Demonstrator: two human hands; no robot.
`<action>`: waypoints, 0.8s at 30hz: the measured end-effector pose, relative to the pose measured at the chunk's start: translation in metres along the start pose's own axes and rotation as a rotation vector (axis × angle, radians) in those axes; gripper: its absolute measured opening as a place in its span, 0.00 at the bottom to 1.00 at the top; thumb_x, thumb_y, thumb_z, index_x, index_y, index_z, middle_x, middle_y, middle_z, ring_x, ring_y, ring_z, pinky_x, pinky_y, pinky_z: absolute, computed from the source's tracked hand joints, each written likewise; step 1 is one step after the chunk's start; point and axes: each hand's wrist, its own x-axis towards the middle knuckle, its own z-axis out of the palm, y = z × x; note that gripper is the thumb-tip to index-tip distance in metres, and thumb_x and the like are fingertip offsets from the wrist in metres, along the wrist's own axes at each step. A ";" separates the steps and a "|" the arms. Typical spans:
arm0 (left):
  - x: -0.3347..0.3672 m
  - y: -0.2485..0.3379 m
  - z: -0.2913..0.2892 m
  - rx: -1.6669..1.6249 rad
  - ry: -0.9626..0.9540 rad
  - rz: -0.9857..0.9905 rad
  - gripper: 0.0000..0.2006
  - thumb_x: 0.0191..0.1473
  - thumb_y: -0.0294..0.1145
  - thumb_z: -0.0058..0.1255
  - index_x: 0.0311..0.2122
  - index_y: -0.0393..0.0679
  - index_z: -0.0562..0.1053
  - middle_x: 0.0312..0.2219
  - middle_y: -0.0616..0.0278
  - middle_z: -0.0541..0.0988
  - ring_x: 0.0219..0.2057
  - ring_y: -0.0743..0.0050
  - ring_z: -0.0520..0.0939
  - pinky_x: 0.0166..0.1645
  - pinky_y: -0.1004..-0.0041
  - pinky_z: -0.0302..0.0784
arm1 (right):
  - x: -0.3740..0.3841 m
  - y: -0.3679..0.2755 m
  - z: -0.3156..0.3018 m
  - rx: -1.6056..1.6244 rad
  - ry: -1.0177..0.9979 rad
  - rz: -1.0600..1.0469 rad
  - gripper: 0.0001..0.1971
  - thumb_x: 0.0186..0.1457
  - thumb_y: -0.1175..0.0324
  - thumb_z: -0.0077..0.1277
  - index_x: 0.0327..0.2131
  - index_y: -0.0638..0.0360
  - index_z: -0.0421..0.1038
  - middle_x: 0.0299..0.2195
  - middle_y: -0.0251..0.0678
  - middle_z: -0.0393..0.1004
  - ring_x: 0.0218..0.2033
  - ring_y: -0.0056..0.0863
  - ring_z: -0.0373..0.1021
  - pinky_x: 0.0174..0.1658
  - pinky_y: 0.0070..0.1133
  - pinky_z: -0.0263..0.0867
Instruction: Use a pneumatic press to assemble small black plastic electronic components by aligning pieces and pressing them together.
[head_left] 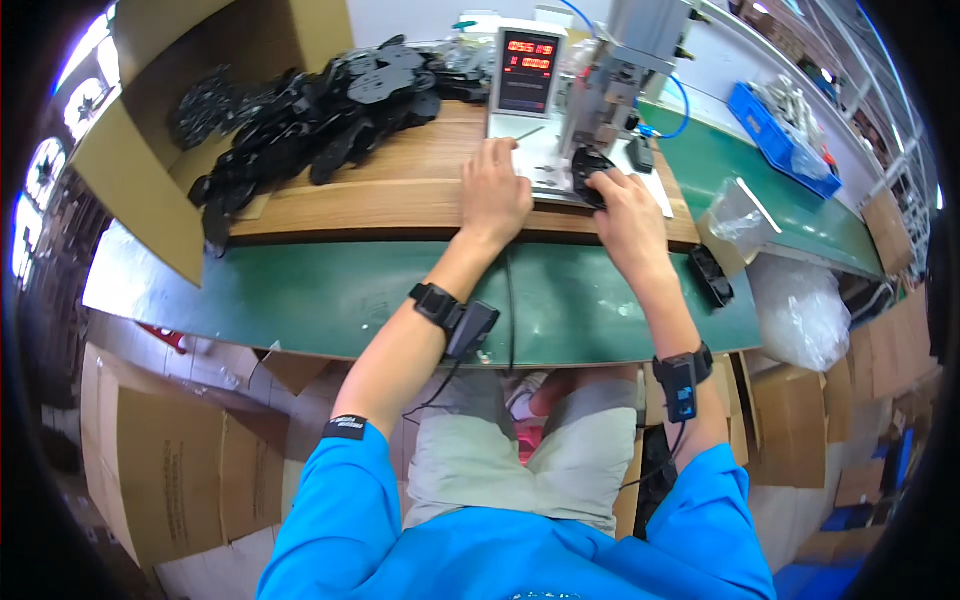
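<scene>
1 black plastic part (586,172) sits pinched in our right hand (632,218); our left hand (495,200) curls beside the pneumatic press (610,90), grip unclear.

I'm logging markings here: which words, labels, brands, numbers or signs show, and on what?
White display unit: red digits in two rows, not copied here.
Left sleeve tag: pale lettering, too small to read.
Lower-left cardboard box: faint print, too blurred.
Right wrist device: lit screen, too small.
Blue shirt: mark cut off at bottom edge.
</scene>
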 end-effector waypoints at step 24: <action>0.019 -0.169 -0.116 0.511 0.049 -0.318 0.25 0.54 0.41 0.60 0.55 0.41 0.74 0.50 0.46 0.80 0.54 0.42 0.74 0.58 0.55 0.74 | -0.003 -0.002 0.000 -0.020 -0.007 0.037 0.19 0.45 0.81 0.60 0.43 0.57 0.75 0.40 0.36 0.75 0.45 0.41 0.72 0.47 0.37 0.74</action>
